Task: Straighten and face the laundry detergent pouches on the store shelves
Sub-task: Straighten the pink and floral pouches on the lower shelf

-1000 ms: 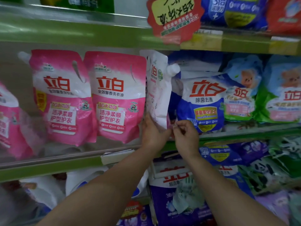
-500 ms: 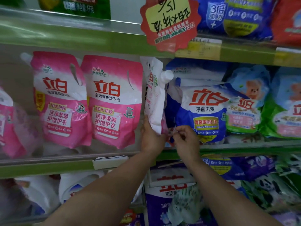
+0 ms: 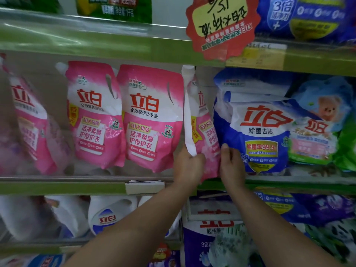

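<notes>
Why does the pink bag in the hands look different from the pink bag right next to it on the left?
The held pink pouch is turned sideways, showing its white edge; the neighbouring pink pouch faces forward. The left hand grips the held one and the right hand touches it; nothing touches the neighbour. Both share the same pink-and-white design.

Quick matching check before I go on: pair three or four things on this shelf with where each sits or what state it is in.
1. held pink pouch
2. blue pouch
3. red promo tag
4. white jug

A. lower shelf
B. turned partly sideways, gripped by left hand
C. hanging from upper shelf edge
D. touched by right hand

Pairs: 1-B, 2-D, 3-C, 4-A
</notes>
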Tool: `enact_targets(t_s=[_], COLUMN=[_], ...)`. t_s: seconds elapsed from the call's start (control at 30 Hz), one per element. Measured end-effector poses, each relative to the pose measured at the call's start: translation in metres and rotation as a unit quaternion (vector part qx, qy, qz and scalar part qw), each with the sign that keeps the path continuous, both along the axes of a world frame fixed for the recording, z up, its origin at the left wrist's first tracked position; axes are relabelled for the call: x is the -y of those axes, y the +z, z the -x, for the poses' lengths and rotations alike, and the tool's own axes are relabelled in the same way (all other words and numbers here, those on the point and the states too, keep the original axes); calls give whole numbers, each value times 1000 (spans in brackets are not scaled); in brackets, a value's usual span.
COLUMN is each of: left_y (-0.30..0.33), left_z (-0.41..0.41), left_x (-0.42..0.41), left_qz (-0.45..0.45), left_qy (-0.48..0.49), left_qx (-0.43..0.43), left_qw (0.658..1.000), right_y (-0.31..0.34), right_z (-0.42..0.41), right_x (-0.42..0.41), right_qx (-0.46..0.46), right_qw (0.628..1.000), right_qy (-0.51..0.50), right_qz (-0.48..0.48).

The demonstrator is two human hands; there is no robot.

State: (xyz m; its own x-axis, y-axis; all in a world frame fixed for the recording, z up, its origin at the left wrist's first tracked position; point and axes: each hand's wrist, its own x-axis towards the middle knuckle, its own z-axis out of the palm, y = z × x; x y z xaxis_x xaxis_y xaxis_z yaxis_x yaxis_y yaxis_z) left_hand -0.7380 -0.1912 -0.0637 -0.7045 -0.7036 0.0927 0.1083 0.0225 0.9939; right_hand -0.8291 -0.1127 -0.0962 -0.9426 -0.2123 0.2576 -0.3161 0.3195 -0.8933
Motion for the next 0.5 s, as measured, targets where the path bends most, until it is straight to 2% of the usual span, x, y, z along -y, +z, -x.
enact_targets(t_s=[0.17,0.27,0.37,0.5], left_y=[-3,-3,0,3], left_z=[-16,-31,-42,-47], left_x=[10,18,24,32], left_qz=[-18,2,-9,-68], left_qy=[-29,-96,-153,-165], left_qx=[16,2,-5,-9], left_qw=[999,995,988,984], right_y=[1,4,4,12], right_z=[-6,-10,-11,-8], right_x=[-1,0,-7,-18], right_qx=[24,75,139,221], right_qw=[998,987,965,918], right_qy=[12,49,141,243], right_qz=[61,132,175,222])
